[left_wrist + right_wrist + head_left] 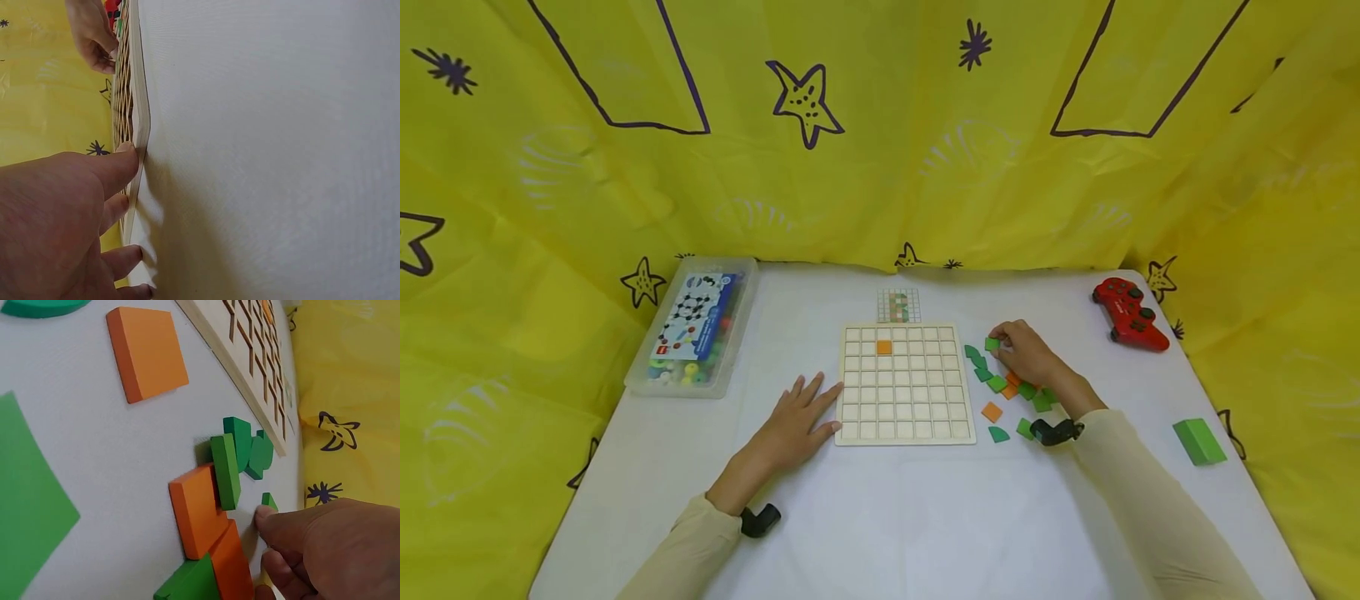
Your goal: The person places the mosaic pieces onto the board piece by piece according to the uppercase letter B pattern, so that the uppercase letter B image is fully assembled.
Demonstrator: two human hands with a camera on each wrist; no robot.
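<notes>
A light wooden grid board (pixel 906 447) lies on the white table, with one orange square tile (pixel 884 347) in a cell of its second row. My left hand (pixel 793 425) rests at the board's left edge, fingers spread; in the left wrist view the thumb (pixel 119 165) touches the rim. Right of the board, my right hand (pixel 1028 354) pinches a light green square tile (pixel 992 343) between thumb and fingers. Below it lie loose orange and green tiles, among them an orange square (pixel 150 353) and dark green rounded pieces (pixel 239 440), some overlapping.
A small pattern card (pixel 898 306) lies behind the board. A clear plastic box (pixel 741 333) of colourful parts stands at the back left. On the right are a red game controller (pixel 1129 315) and a green block (pixel 1199 442). A yellow curtain (pixel 865 192) surrounds the table.
</notes>
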